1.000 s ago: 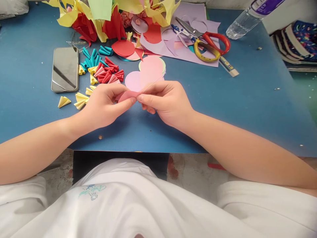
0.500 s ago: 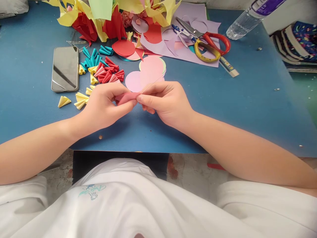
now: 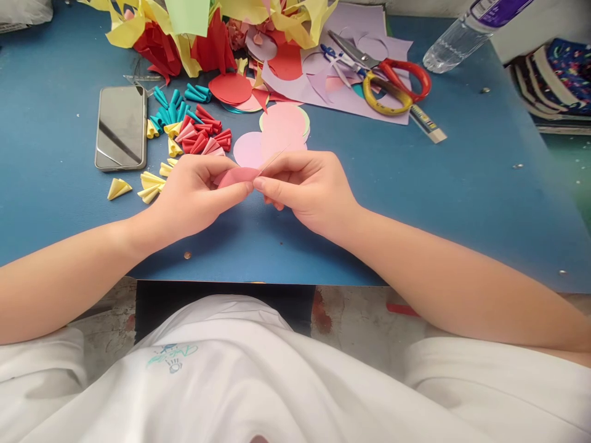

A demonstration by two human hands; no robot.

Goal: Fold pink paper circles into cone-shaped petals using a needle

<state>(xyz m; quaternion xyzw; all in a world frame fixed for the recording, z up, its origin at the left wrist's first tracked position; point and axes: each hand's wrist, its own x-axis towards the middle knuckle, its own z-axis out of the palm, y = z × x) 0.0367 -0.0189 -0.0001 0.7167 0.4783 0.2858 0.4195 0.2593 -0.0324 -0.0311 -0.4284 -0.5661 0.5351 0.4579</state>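
Observation:
My left hand (image 3: pixel 194 194) and my right hand (image 3: pixel 309 187) meet over the blue table (image 3: pixel 462 203), both pinching one folded pink paper piece (image 3: pixel 235 176) between thumbs and fingertips. The paper lies nearly flat between the hands, and much of it is hidden by my fingers. Just beyond the hands lie flat pink paper circles (image 3: pixel 277 132). To the left sits a cluster of small folded paper cones in teal, red, pink and yellow (image 3: pixel 189 129).
A phone (image 3: pixel 120 126) lies face up at the left. Scissors with red and yellow handles (image 3: pixel 383 77) rest on lilac paper (image 3: pixel 360 55). Crumpled yellow and red paper scraps (image 3: pixel 184 31) pile at the back. A plastic bottle (image 3: pixel 466 34) lies at the back right.
The hands have stayed in place; the fingers have pressed the pink paper slightly flatter and tighter. Nothing else on the table has moved.

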